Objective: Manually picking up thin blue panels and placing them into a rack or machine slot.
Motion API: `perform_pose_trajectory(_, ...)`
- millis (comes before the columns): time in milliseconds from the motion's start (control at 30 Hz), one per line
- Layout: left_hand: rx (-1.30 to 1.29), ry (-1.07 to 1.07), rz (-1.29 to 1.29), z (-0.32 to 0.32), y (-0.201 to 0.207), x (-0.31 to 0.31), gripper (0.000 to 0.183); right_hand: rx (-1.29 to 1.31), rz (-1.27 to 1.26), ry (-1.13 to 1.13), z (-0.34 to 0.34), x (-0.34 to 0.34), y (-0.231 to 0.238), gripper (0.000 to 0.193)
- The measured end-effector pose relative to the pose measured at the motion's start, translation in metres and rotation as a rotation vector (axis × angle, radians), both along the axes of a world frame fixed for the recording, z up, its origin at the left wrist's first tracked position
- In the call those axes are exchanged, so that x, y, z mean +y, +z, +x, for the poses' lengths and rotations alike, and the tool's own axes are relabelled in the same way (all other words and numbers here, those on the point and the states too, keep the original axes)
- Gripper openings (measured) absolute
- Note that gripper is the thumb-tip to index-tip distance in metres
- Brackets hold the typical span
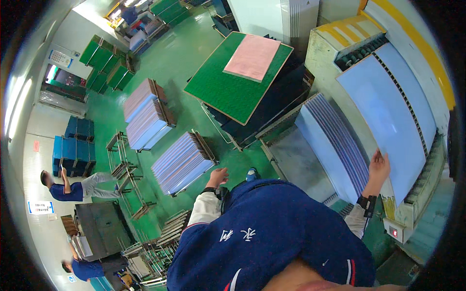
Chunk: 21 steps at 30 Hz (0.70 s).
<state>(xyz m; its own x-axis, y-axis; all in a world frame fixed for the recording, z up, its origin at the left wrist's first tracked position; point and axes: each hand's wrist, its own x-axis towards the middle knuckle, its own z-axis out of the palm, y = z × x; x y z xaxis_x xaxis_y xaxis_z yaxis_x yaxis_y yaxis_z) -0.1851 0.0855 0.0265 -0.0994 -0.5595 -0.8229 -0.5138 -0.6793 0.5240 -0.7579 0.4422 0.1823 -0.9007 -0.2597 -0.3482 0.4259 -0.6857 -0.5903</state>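
Note:
My right hand [379, 167] is at the near edge of a large light-blue sheet [383, 114], with its fingers closed on that edge. The sheet lies sloping on a roller machine, and a dark slotted strip separates it from another pale-blue panel [412, 87]. Just left of this hand, a row of similar sheets [330, 145] leans in a rack. My left hand [218, 177] hangs by my waist, fingers curled in, with nothing visible in them. Close to it is a cart of upright sheets [182, 162]. Both wrists wear black bands.
A green-topped stack [208, 87] bears a pink sheet [252, 56] ahead. More sheet racks [148, 119] and empty metal frames [121, 155] stand on the green floor to the left. One person [73, 190] walks there; another [90, 269] is at lower left.

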Motion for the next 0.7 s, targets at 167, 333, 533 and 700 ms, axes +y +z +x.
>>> perform_pose_trajectory(167,-0.006,-0.002,0.006,-0.007,0.010,-0.001,0.038,0.060,0.011,0.000,-0.010,0.008,-0.015,0.028)
perform_pose_trajectory(333,0.159,-0.014,0.030,0.019,-0.010,0.000,0.037,-0.008,-0.043,-0.024,-0.016,-0.008,-0.009,0.024)
perform_pose_trajectory(533,0.108,-0.011,0.074,0.013,-0.018,-0.002,0.039,-0.065,0.173,0.104,-0.012,-0.020,0.021,0.033)
perform_pose_trajectory(700,0.095,-0.031,0.041,0.009,-0.014,-0.004,0.040,-0.066,0.211,0.100,-0.019,-0.019,0.022,0.034)
